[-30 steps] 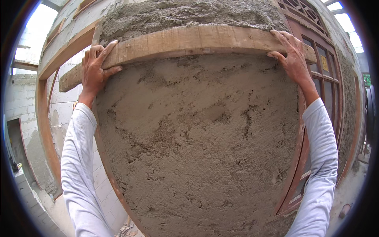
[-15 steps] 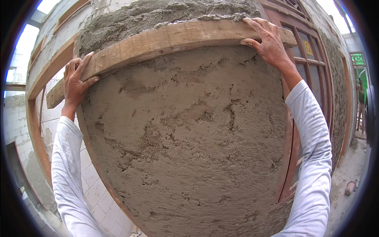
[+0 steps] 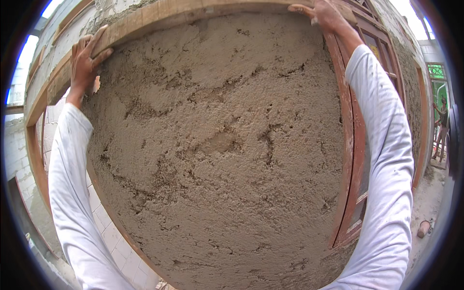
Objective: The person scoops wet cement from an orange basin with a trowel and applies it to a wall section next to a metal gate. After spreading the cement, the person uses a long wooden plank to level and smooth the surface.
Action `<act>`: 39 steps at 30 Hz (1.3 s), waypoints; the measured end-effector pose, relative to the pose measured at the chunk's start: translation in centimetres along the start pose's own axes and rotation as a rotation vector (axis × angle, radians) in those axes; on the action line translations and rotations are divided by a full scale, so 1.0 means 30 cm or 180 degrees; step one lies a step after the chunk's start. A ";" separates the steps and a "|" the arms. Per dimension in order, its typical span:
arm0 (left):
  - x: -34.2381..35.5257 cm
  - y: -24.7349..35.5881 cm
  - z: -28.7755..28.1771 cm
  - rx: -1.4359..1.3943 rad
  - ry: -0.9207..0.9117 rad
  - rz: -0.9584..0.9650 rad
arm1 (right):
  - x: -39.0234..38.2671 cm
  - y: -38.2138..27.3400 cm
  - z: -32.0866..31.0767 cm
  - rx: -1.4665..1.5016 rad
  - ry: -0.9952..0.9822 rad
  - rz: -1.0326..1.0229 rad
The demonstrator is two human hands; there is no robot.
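A long wooden board (image 3: 193, 11) lies crosswise against the upper part of a wall of wet grey plaster (image 3: 217, 154). My left hand (image 3: 87, 60) grips its left end, thumb below and fingers over the wood. Near the other end my right hand (image 3: 328, 15) holds the board, its thumb stretched along the lower edge; the fingertips are cut off by the top of the picture. Beneath the board the plaster is rough, with pits, cracks and a shallow hollow near the middle. Both arms are raised in light sleeves.
Right of the plaster stands a reddish wooden door frame (image 3: 347, 193) with glazed panes. A wooden frame (image 3: 37, 145) and pale block wall (image 3: 126, 253) are at the left. Far right, a person (image 3: 442, 125) stands beyond a passage; a cylindrical object (image 3: 424, 229) lies on the floor.
Both hands have moved the board upward along the wall. More plaster shows beneath it, and the strip of rough plaster above it has mostly left the view.
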State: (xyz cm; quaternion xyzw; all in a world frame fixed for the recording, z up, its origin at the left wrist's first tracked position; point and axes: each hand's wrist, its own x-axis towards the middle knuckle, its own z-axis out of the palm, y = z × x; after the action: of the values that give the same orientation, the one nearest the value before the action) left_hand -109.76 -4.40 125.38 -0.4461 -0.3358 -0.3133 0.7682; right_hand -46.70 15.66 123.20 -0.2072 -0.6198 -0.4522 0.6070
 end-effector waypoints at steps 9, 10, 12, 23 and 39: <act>-0.337 0.051 -0.198 -0.0044 -0.0147 -0.0210 | -0.256 -0.277 0.065 -0.0645 0.0247 0.0009; -0.326 0.027 -0.189 0.0024 -0.0126 -0.0233 | -0.208 -0.289 0.074 -0.0752 0.0205 0.0050; -0.273 -0.024 -0.158 0.0146 -0.0084 -0.0260 | -0.085 -0.280 0.066 -0.0973 0.0117 0.0155; -0.201 -0.026 -0.110 0.0177 -0.0129 -0.0159 | -0.039 -0.178 0.041 -0.0415 -0.0101 0.0087; -0.115 -0.067 -0.030 0.0124 -0.0229 -0.0438 | 0.126 -0.228 -0.085 0.0156 -0.0409 -0.0019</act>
State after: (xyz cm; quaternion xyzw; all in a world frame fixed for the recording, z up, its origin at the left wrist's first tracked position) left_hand -113.09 -5.40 123.24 -0.4179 -0.3990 -0.3426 0.7408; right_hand -51.46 9.03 124.26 -0.2189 -0.6690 -0.4244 0.5695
